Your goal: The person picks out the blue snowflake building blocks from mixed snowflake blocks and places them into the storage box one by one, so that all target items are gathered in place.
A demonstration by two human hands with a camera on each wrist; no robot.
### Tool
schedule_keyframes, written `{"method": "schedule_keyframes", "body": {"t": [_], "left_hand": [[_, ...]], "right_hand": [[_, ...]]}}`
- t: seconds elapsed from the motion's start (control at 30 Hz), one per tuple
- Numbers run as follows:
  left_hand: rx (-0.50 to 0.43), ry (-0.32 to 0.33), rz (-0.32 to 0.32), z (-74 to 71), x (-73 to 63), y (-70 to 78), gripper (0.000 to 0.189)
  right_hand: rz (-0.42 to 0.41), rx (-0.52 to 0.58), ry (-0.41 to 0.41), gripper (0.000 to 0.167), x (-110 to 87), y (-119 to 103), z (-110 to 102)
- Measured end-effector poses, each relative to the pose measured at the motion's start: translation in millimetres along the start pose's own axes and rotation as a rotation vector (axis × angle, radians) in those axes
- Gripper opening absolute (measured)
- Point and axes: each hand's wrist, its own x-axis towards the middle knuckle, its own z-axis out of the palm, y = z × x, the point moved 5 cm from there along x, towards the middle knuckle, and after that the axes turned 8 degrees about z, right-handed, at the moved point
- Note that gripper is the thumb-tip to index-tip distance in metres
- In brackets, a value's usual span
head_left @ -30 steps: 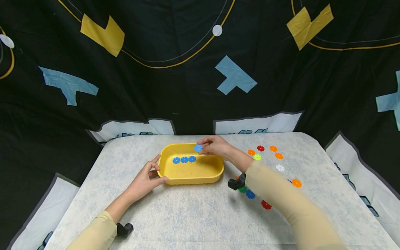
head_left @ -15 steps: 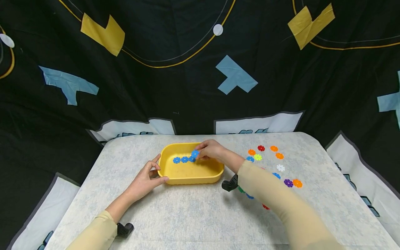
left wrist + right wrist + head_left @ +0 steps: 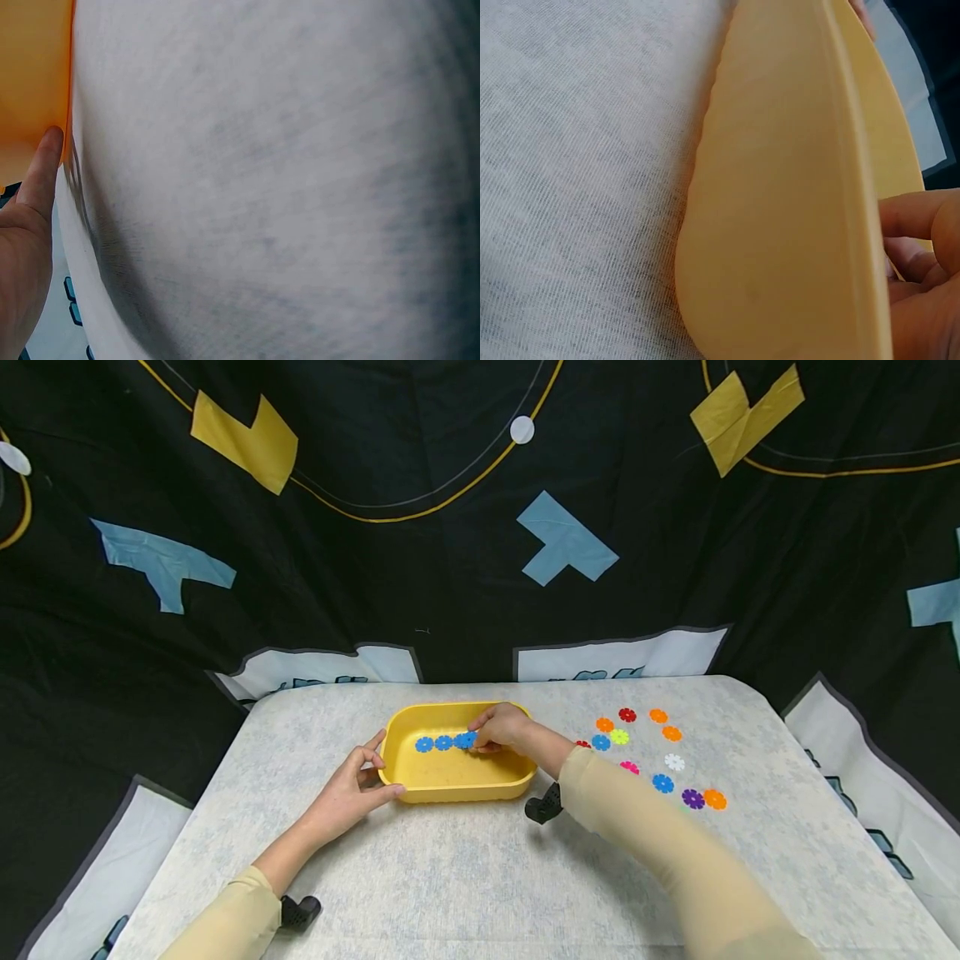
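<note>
Centrally, tray edge (image 3: 465,794) in left hand (image 3: 349,792), right hand (image 3: 512,728) inside, tablecloth (image 3: 420,877) around

We cannot read any words, numbers or brand names here. On the white strips (image 3: 386,662) behind the table (image 3: 420,877) we see blue shapes with dark edges (image 3: 626,673). They might be bits of letters or just a drawing; we can't tell which, because only small parts of them show past the table's edge. More blue shapes like these sit on the white strip at the right side (image 3: 810,727) and on the one at the left side (image 3: 112,860). In the left wrist view we find a few too, and we can't read those. High on the black cloth (image 3: 450,585), a little pale mark (image 3: 422,631) is too tiny for us to make out.
</note>
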Motion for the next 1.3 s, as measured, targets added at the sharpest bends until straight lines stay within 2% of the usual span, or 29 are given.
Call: {"method": "schedule_keyframes", "body": {"t": [0.33, 0.5, 0.7, 1.13, 1.3], "left_hand": [[-0.018, -0.001, -0.012, -0.6, -0.8, 1.1, 0.058], [-0.001, -0.005, -0.023, -0.9, -0.1, 1.1, 0.056], [0.016, 0.001, -0.021, -1.4, -0.4, 1.0, 0.059], [0.024, -0.002, 0.008, 0.1, -0.3, -0.6, 0.056], [0.019, -0.013, -0.003, 0.9, 0.8, -0.4, 0.059]], "right_hand": [[0.022, 0.006, 0.077, 0.025, -0.4, 0.5, -2.3], [0.054, -0.064, 0.132, 0.021, 7.8, 2.2, -2.7], [0.041, -0.110, 0.173, 0.020, 11.7, 1.7, -2.4], [0.077, -0.119, 0.177, 0.013, 10.6, 2.8, -3.4], [0.137, -0.138, 0.187, 0.026, 8.6, 0.9, -7.0]]}}
